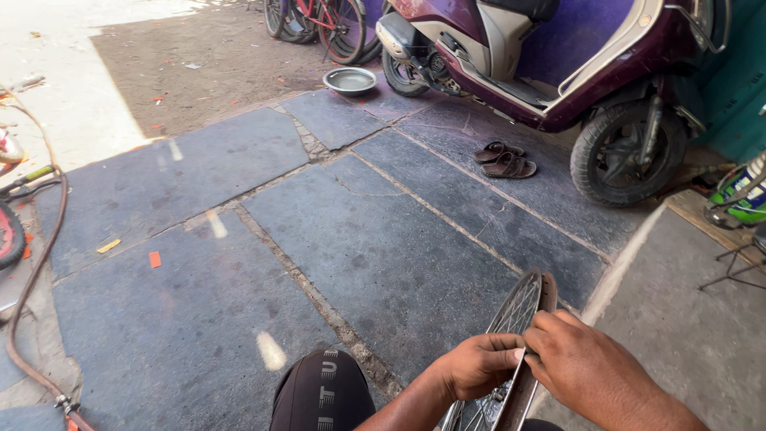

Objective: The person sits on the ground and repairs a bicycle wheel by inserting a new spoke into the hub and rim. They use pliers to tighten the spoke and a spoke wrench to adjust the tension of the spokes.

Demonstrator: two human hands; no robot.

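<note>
The bicycle wheel rim point(511, 359) stands upright on edge in front of the person's knee point(323, 391), probably so the spokes face sideways and the edge is easy to reach. Both hands pinch its upper edge: the left hand point(479, 363) from the spoke side, the right hand point(582, 367) just beyond it (fingertips almost meeting). Well beyond the rim lie sandals point(504, 160) beside a maroon scooter point(558, 72).

Both hands grip the rim of a spoked bicycle wheel point(511, 351) standing on edge: the left hand point(477, 365) pinches it with its fingers point(504, 351), the right hand point(586, 369) clasps it just beside them. Beyond the fingers lie stone floor slabs point(239, 239), a pair of sandals point(505, 160), a metal bowl point(349, 80) and a maroon scooter point(558, 72). A hose point(36, 263) curves far left of the fingers.
</note>
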